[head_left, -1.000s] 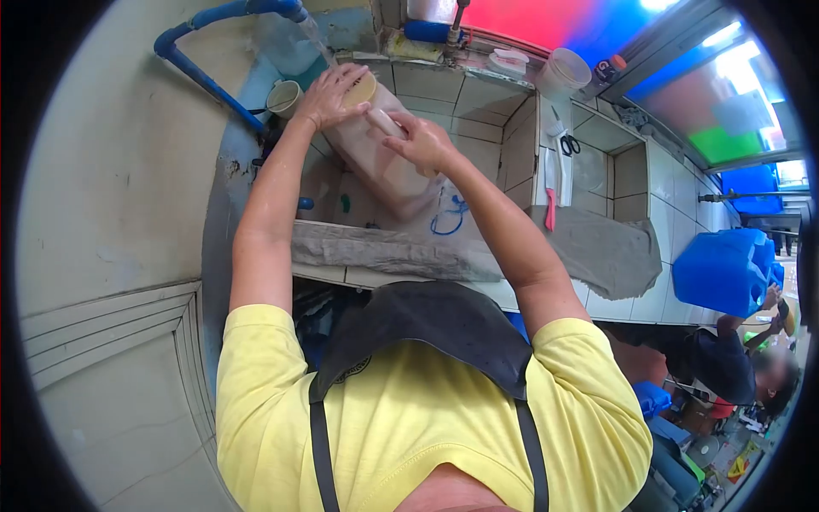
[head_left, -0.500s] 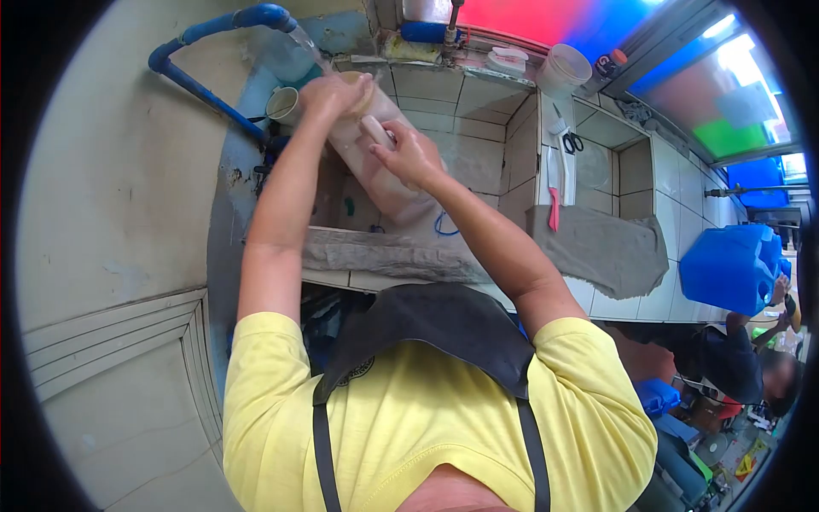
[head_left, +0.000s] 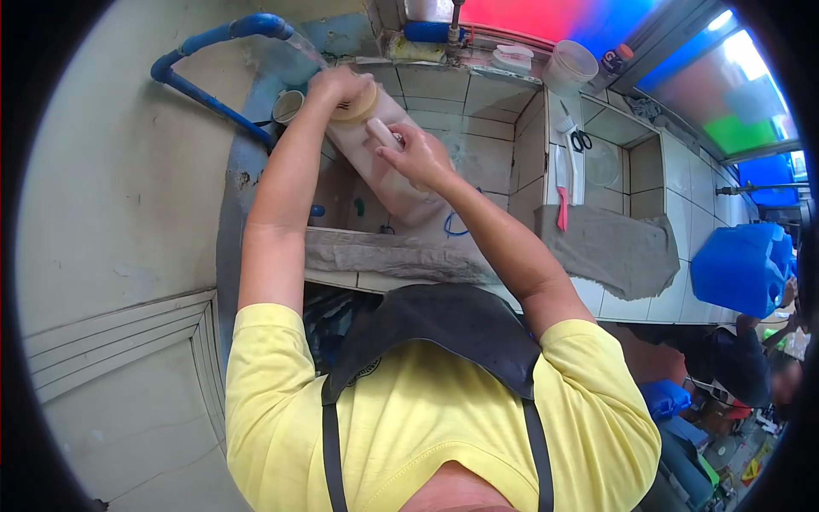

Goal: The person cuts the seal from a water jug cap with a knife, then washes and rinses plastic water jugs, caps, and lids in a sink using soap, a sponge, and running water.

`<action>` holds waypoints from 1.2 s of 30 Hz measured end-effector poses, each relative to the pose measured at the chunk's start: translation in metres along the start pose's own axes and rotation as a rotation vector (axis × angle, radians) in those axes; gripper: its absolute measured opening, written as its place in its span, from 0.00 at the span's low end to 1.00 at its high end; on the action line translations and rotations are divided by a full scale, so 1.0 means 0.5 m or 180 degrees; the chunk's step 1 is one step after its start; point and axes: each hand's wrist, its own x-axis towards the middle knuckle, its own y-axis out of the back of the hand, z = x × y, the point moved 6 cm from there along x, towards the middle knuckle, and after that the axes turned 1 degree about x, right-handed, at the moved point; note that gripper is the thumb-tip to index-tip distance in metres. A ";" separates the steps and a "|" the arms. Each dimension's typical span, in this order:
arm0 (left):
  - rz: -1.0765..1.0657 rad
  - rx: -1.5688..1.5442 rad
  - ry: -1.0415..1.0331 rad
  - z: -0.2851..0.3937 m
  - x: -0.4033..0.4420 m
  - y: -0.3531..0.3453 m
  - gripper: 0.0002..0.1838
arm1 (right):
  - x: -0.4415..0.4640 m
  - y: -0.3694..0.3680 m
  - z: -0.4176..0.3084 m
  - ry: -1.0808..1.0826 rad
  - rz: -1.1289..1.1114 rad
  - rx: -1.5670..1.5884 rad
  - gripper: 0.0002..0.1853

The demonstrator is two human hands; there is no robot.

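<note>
A large translucent plastic jug (head_left: pixel 397 192) leans tilted in the tiled sink (head_left: pixel 482 158), its wide round mouth toward the upper left. My right hand (head_left: pixel 418 157) is closed around its pale handle. At the mouth, my left hand (head_left: pixel 341 85) is bent over the rim, with its fingers partly hidden. Water falls from a blue pipe (head_left: pixel 277 26) close to my left hand. A white cup (head_left: pixel 288 106) stands left of the jug's mouth.
Grey cloths lie on the sink's front edge (head_left: pixel 392 256) and the right counter. There rest a pink-handled knife (head_left: pixel 562 205), a white brush (head_left: pixel 568 132) and black scissors (head_left: pixel 582 141). A blue jerrycan (head_left: pixel 740 269) stands at far right. Another person (head_left: pixel 729 363) is beyond.
My left hand has shifted slightly up and left at the jug's mouth, showing more of the rim. My right hand stays on the handle. The camera view has shifted a little.
</note>
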 end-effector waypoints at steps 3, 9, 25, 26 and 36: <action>-0.0375 0.0252 0.0910 -0.038 -0.040 0.039 0.35 | 0.002 0.000 0.002 -0.0019 -0.0050 0.0020 0.28; 0.0050 0.1003 -0.0346 0.002 -0.035 0.029 0.40 | 0.002 -0.006 -0.008 0.0004 -0.0080 0.0013 0.28; 0.0322 0.0194 -0.0484 0.004 -0.005 -0.035 0.57 | 0.008 -0.002 0.001 0.0037 -0.0068 0.0070 0.29; 0.0161 0.0151 -0.0583 -0.005 0.000 -0.045 0.60 | 0.008 -0.004 0.006 0.0034 -0.0046 0.0061 0.29; 0.1903 -0.0737 0.0141 0.008 -0.100 0.088 0.50 | 0.038 -0.016 0.005 0.0096 -0.0146 0.0011 0.29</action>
